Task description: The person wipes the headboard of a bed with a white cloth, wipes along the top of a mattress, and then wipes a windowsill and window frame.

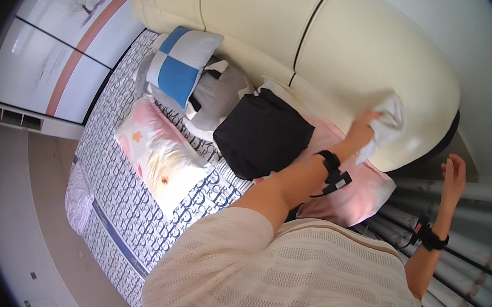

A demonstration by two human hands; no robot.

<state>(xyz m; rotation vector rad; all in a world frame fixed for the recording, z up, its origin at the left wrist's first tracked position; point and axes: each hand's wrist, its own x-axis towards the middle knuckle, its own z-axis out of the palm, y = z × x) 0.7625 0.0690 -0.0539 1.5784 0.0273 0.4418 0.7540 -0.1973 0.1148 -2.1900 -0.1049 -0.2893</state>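
My left hand grips a whitish cloth, pressed against the lower right part of the cream padded headboard. The cloth is crumpled, slightly blurred, and its lower end hangs down. Below that forearm lies a pink pillow, partly hidden by the arm. A black fabric item rests left of the wrist, over other bedding. My right hand is raised at the right, near the curtain, with nothing in it; its fingers are loosely bent. Both wrists wear black straps with small devices.
A blue-and-white cushion, a grey plush toy and a printed pillow lie on the patterned bed sheet. A white sliding-door wardrobe stands at the far left. Pale curtains hang at the right.
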